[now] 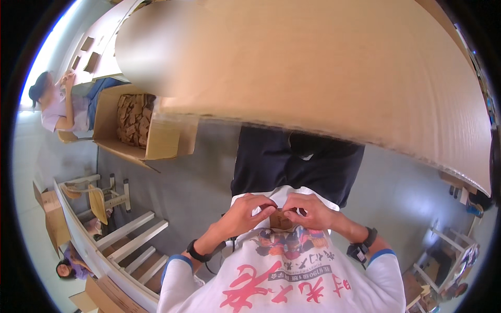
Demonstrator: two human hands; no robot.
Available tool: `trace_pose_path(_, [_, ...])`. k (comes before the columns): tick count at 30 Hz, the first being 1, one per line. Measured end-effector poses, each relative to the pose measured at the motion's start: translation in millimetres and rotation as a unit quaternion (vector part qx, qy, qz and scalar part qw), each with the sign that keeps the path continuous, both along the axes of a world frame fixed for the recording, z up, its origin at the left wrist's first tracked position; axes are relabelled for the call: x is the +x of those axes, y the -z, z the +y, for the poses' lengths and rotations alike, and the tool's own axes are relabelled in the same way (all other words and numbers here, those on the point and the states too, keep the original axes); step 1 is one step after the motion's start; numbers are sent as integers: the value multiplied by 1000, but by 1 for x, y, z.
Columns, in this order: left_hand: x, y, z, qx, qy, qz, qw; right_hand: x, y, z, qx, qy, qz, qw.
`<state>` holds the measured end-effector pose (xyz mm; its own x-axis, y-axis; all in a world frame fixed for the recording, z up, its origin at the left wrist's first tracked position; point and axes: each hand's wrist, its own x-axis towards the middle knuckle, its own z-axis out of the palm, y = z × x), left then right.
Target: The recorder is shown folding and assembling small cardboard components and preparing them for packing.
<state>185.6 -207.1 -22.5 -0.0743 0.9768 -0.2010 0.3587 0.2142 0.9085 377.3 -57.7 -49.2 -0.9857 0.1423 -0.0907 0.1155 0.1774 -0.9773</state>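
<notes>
In front of my shirt, low in the view, a small brown cardboard piece (281, 221) is held between both hands. My left hand (245, 213) is closed on its left edge with thumb and fingers pinched together. On its other side my right hand (313, 212) pinches the upper right edge, fingers curled. Part of the piece is hidden behind the fingers, so its full shape cannot be made out. Dark bands sit around both wrists.
A large brown cardboard surface (334, 68) spreads across the top. Left of it stands an open carton (162, 138) filled with small brown cardboard pieces (134, 119). A person (65, 107) sits at a white table (107, 28). Pale frame bars (138, 240) lie lower left.
</notes>
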Motion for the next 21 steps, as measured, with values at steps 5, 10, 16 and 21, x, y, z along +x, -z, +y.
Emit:
trace_pose_path(5, [2, 5, -1, -44, 6, -26, 999, 5, 2, -11, 59, 30, 35, 997])
trace_pose_path(10, [5, 14, -4, -123, 14, -115, 986, 2, -14, -15, 346, -33, 44, 937])
trace_pose_path(16, [5, 13, 1, -117, 19, -120, 986, -17, -13, 3, 310, -122, 54, 941])
trace_pose_path(21, [9, 25, -3, -95, -169, -212, 958, -55, -40, 37, 272, -67, 54, 958])
